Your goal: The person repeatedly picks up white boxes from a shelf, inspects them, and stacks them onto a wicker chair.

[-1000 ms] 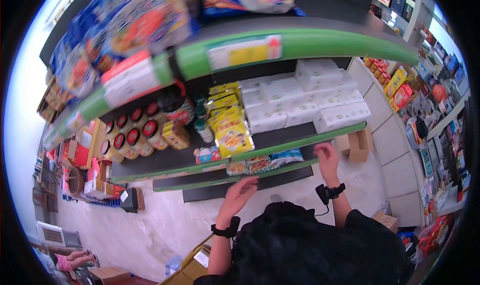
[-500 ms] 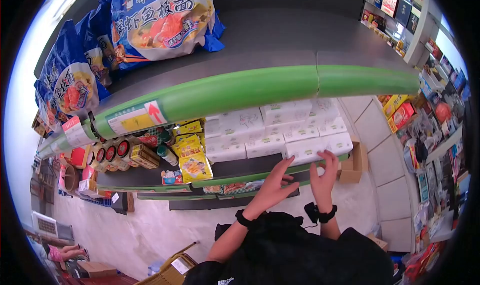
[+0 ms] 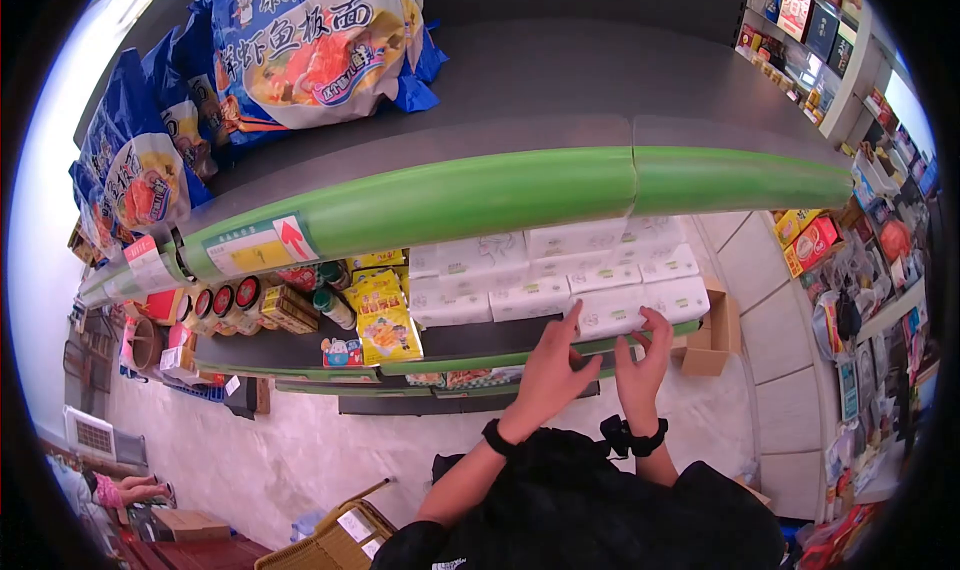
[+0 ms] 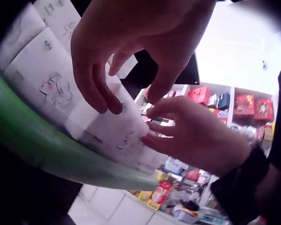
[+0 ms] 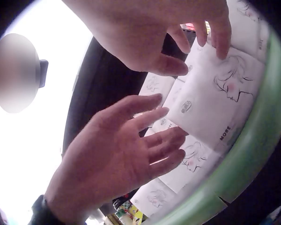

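Note:
White packs of tissue paper [image 3: 520,300], printed with a line-drawn face, stand stacked on the shelf before me. My left hand [image 3: 548,375] is at the front of the stack, its index finger reaching up over the lower packs. In the right wrist view the left hand [image 5: 117,150] has fairly straight fingers at one pack [image 5: 210,93]. My right hand [image 3: 643,370] is beside it at the front right pack [image 3: 675,305], fingers loosely bent. The left wrist view has the right hand's fingertips [image 4: 147,138] right at the pack's end. Neither hand grips anything.
A green-edged upper shelf [image 3: 420,205] overhangs the stack, carrying blue noodle bags [image 3: 310,50]. Left of the tissue are yellow packets [image 3: 385,320], small bottles and red-lidded jars [image 3: 222,298]. A cardboard box [image 3: 712,335] stands right of the shelf; a wicker chair [image 3: 340,540] is behind.
Both hands have moved from in front of the shelf to the tissue packs at the right, the left hand shifting right. Over the last half second they have stayed nearly still.

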A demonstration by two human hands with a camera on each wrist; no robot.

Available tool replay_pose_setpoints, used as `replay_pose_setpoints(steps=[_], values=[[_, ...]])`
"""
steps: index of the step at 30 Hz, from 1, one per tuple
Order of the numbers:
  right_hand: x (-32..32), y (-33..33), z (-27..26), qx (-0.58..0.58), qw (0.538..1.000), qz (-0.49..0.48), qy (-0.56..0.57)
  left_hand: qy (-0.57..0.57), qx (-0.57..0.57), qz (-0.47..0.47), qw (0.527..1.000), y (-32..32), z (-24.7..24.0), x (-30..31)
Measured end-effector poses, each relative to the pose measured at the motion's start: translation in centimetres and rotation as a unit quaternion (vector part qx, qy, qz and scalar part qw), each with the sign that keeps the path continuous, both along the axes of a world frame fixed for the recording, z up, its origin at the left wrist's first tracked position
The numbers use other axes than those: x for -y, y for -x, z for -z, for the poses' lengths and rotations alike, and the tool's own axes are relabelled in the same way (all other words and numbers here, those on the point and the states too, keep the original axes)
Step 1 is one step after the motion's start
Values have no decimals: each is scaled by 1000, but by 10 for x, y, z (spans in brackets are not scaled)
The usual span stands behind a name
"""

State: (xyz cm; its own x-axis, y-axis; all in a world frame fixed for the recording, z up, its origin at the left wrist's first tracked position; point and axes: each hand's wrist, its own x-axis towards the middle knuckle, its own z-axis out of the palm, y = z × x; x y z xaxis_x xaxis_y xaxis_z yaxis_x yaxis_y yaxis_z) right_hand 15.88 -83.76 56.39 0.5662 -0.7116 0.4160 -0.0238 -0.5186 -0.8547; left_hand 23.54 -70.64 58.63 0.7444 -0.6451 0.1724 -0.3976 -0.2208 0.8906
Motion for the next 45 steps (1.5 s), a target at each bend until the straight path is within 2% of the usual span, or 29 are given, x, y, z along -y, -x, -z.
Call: replay_pose_setpoints(steps=[2, 5, 8, 11, 16, 19, 21, 23, 24, 26, 28, 29, 30, 31, 34, 37, 40, 45], values=[[0, 0, -1, 0, 1000, -2, 14, -75, 57, -42, 995, -11, 0, 9], [5, 3, 3, -19, 999, -10, 34, -83, 166, -70, 980, -21, 17, 18], [6, 7, 0, -25, 999, -10, 38, -53, 109, -61, 991, -24, 24, 18], [23, 11, 1, 27, 996, -30, -75, -37, 114, -61, 991, -25, 19, 14], [56, 18, 14, 19, 995, -30, -93, 62, 30, -66, 995, -29, 17, 3], [45, 14, 7, 27, 995, -41, -91, 113, 6, -62, 992, -34, 8, -17], [24, 10, -11, 25, 991, -80, -104, 134, 6, -59, 989, -33, 1, -38], [2, 2, -14, 27, 985, -162, -46, 146, 11, -68, 987, -27, -6, -68], [-10, -2, -14, 29, 977, -209, -19, 139, -5, -92, 986, -21, -3, -85], [-37, -14, -18, 12, 956, -290, -42, 131, -30, -150, 980, -6, 4, -119], [-63, -26, -12, -3, 924, -382, -35, 139, -85, -208, 964, 10, 20, -158], [-79, -30, -8, -24, 899, -431, -72, 149, -123, -238, 952, 20, 29, -179], [-97, -35, -6, -49, 875, -478, -58, 162, -161, -266, 936, 34, 34, -199], [-116, -39, -4, -71, 849, -522, -44, 123, -188, -306, 925, 47, 34, -222], [-162, -44, 8, -137, 767, -626, 19, 167, -247, -388, 872, 92, 34, -273], [-216, -45, 12, -173, 685, -706, 47, 99, -255, -473, 838, 143, 24, -311], [-278, -37, 14, -212, 578, -786, 49, 89, -256, -540, 797, 198, 33, -351], [-377, 0, 18, -274, 455, -845, 65, 57, -247, -624, 739, 269, 30, -424]])
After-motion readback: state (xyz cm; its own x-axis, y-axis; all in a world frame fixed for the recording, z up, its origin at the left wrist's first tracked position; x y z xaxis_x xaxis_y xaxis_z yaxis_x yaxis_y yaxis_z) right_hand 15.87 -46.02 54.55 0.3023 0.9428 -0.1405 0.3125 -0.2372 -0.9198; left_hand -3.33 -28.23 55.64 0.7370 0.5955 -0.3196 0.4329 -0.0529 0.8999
